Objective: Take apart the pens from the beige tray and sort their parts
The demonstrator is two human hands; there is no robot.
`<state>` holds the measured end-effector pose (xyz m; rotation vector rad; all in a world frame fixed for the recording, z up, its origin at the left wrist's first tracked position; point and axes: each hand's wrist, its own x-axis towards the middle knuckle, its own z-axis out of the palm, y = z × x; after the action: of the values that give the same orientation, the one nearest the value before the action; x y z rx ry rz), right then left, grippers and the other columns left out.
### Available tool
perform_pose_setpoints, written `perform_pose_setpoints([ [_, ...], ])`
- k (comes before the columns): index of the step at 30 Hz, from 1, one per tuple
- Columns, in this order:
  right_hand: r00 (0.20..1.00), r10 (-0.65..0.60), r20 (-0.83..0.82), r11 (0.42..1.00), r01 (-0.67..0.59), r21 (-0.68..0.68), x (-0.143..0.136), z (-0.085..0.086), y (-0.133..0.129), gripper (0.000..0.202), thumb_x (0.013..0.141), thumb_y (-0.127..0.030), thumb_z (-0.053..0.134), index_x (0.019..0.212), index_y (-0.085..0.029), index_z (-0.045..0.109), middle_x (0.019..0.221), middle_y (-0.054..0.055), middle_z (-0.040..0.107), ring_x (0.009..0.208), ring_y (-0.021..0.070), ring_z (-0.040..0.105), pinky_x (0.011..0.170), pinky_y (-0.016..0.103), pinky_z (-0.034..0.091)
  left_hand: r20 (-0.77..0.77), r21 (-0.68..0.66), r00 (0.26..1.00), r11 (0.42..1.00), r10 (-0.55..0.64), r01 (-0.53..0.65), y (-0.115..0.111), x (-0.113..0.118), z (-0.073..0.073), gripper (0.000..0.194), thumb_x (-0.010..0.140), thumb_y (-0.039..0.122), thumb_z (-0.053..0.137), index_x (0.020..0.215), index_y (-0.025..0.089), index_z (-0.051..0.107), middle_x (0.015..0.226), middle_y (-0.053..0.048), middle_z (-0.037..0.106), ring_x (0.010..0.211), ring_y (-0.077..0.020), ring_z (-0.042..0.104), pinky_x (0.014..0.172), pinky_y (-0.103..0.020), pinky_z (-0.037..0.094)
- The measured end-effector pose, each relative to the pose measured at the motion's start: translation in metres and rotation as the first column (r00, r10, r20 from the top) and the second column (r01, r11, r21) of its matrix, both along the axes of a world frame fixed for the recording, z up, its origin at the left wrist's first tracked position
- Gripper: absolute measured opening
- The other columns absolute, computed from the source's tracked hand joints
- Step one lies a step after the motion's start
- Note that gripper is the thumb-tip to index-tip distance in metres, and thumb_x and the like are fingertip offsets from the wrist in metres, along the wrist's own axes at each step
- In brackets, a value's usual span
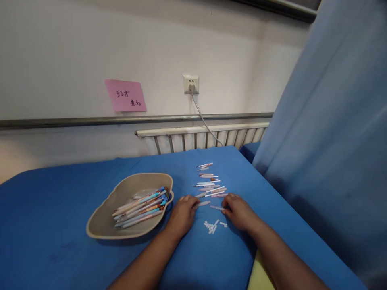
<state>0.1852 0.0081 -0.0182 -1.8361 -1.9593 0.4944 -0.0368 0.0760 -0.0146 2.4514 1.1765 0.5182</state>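
My left hand (183, 214) has its fingers pinched at the near end of a whitish pen barrel (204, 204) lying low over the blue cloth. Facing it, my right hand (240, 211) is closed on the end of a clear, pale purple pen tube (215, 207). The two pieces are apart, their free ends pointing toward each other. Just beyond my hands lie several loose pen parts, among them white refills (205, 184) and pinkish barrels (208, 188). A small heap of little white plastic pieces (209, 227) rests between my forearms.
To the left, a beige basin (104, 225) holds several pens (142, 207) with blue and brown ends. The blue cloth (54, 209) covers the bed. A white rail (193, 129) and a plugged-in cable (202, 114) stand behind; a blue curtain (329, 121) hangs at right.
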Motion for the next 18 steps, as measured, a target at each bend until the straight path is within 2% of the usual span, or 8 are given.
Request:
perform_pose_setpoints([
  [4, 0.998, -0.044, -0.044, 0.995, 0.047, 0.083, 0.002, -0.002, 0.005, 0.011, 0.084, -0.026, 0.056, 0.092, -0.018, 0.06, 0.095, 0.006, 0.062, 0.092, 0.0182, 0.055, 0.082, 0.027, 0.039, 0.018, -0.017, 0.999, 0.999, -0.046, 0.046, -0.001, -0.005, 0.004, 0.016, 0.084, 0.016, 0.049, 0.09, 0.021, 0.062, 0.093, -0.005, 0.063, 0.091, -0.0214, 0.054, 0.081, -0.034, 0.041],
  [7, 0.994, -0.095, -0.048, 0.986, 0.101, 0.129, 0.001, -0.004, 0.014, 0.014, 0.087, -0.024, 0.051, 0.096, -0.019, 0.06, 0.097, 0.006, 0.063, 0.095, 0.0189, 0.055, 0.086, 0.029, 0.039, 0.024, -0.034, 0.999, 0.999, -0.037, 0.038, -0.001, -0.004, 0.006, 0.011, 0.082, 0.019, 0.052, 0.088, 0.021, 0.062, 0.092, -0.004, 0.063, 0.09, -0.0222, 0.054, 0.078, -0.034, 0.041],
  [14, 0.999, -0.037, 0.035, 0.989, 0.031, 0.145, -0.001, -0.005, 0.025, 0.019, 0.089, -0.02, 0.048, 0.102, -0.02, 0.062, 0.105, 0.006, 0.062, 0.1, 0.018, 0.053, 0.089, 0.028, 0.037, 0.047, -0.053, 0.999, 0.999, 0.003, 0.0, 0.001, -0.002, 0.002, 0.008, 0.081, 0.024, 0.056, 0.086, 0.02, 0.061, 0.088, -0.004, 0.063, 0.088, -0.0222, 0.054, 0.074, -0.031, 0.04],
  [18, 0.987, -0.075, 0.141, 0.993, 0.061, 0.096, -0.001, 0.0, 0.027, 0.025, 0.092, -0.025, 0.044, 0.109, -0.021, 0.061, 0.102, 0.007, 0.061, 0.098, 0.0186, 0.054, 0.086, 0.027, 0.037, 0.058, -0.057, 0.998, 0.998, -0.001, 0.004, 0.003, -0.002, 0.001, 0.008, 0.08, 0.021, 0.056, 0.086, 0.02, 0.061, 0.086, -0.003, 0.062, 0.085, -0.0209, 0.054, 0.073, -0.03, 0.04],
])
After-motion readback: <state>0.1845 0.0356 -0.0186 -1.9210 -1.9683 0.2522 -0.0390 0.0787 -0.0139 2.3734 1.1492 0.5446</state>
